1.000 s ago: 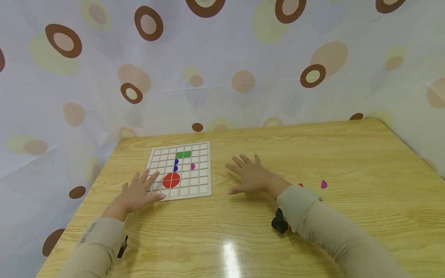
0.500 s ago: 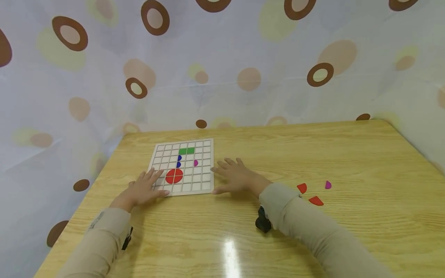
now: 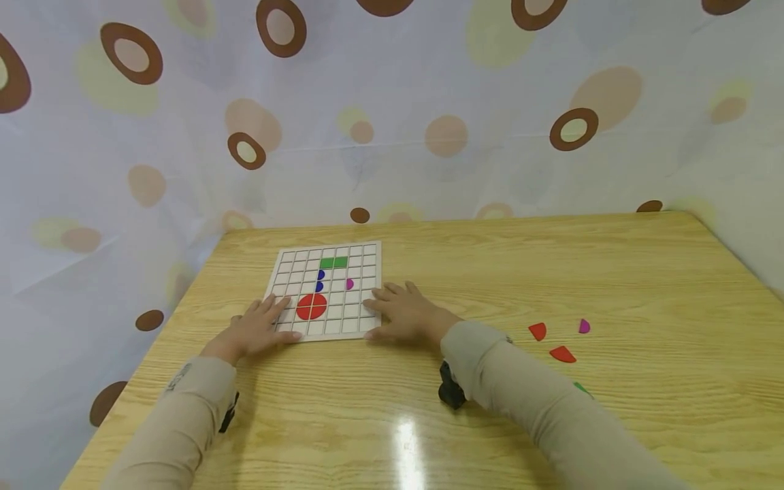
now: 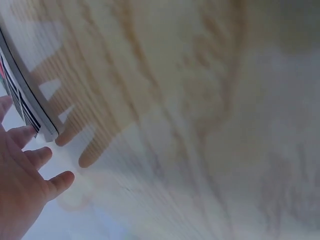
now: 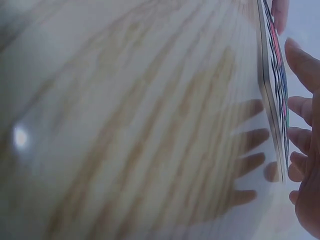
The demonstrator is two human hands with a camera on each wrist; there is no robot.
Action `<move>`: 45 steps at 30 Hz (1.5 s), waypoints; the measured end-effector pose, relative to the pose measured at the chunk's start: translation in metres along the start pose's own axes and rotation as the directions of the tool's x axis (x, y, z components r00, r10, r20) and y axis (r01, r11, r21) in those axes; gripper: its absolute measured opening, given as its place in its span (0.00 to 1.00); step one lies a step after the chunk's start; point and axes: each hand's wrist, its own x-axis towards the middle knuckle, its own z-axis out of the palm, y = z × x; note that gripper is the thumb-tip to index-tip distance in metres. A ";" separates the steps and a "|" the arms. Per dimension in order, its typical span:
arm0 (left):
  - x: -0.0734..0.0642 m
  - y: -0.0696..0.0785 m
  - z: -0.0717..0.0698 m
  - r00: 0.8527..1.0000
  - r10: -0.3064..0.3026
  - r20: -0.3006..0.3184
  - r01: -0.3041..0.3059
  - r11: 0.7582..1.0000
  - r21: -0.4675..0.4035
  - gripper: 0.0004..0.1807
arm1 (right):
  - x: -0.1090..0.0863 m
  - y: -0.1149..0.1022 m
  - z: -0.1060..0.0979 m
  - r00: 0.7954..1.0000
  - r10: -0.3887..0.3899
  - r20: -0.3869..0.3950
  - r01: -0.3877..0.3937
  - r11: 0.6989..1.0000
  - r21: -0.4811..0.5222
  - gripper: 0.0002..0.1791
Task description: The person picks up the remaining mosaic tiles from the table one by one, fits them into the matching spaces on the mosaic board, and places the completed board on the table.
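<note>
A white grid board (image 3: 365,258) lies on the wooden table, bearing red quarter pieces that form a disc (image 3: 312,307), two dark blue half-round pieces (image 3: 320,286), a magenta half-round piece (image 3: 350,284) and a green rectangle (image 3: 333,263). My left hand (image 3: 252,330) spreads its fingers over the board's near left corner. At the near right edge is my right hand (image 3: 404,316), fingers spread and fingertips over the rim. Both wrist views show the left fingers (image 4: 37,157) and right fingers (image 5: 300,135) close along the board's side; whether they press on it I cannot tell.
Right of my right forearm lie two loose red quarter pieces (image 3: 537,331), a magenta half-round piece (image 3: 584,326) and a green piece (image 3: 583,388), partly hidden by the sleeve. A patterned curtain (image 3: 392,170) hangs behind the table (image 3: 490,272).
My right hand has moved left from bare table to the board's right edge, uncovering the loose red pieces and part of the green one. My left hand stays at the board's corner.
</note>
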 end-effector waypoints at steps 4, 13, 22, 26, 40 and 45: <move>0.002 -0.001 0.000 1.000 0.002 0.007 -0.002 1.000 0.000 0.50 | 0.002 -0.002 0.001 1.000 0.007 0.012 -0.007 1.000 0.005 0.39; 0.004 -0.005 -0.002 1.000 -0.009 0.027 0.010 1.000 -0.015 0.50 | 0.009 -0.003 0.003 1.000 0.012 0.005 -0.012 0.999 -0.031 0.37; 0.007 -0.003 -0.004 0.999 -0.015 0.045 0.016 1.000 -0.017 0.49 | 0.011 -0.001 0.003 1.000 0.005 0.000 -0.005 0.998 -0.066 0.35; 0.008 -0.003 -0.001 0.999 -0.026 0.046 0.026 1.000 -0.002 0.50 | 0.010 -0.002 0.002 1.000 0.005 0.003 -0.005 0.997 -0.071 0.34; 0.006 -0.001 0.000 0.997 -0.044 0.062 0.045 0.999 -0.014 0.48 | 0.011 -0.004 0.001 0.999 0.023 0.027 -0.020 0.994 -0.106 0.34; 0.005 0.001 0.003 0.998 -0.031 0.046 0.032 0.999 -0.014 0.48 | 0.011 -0.002 0.002 0.999 0.032 0.035 -0.028 0.994 -0.110 0.35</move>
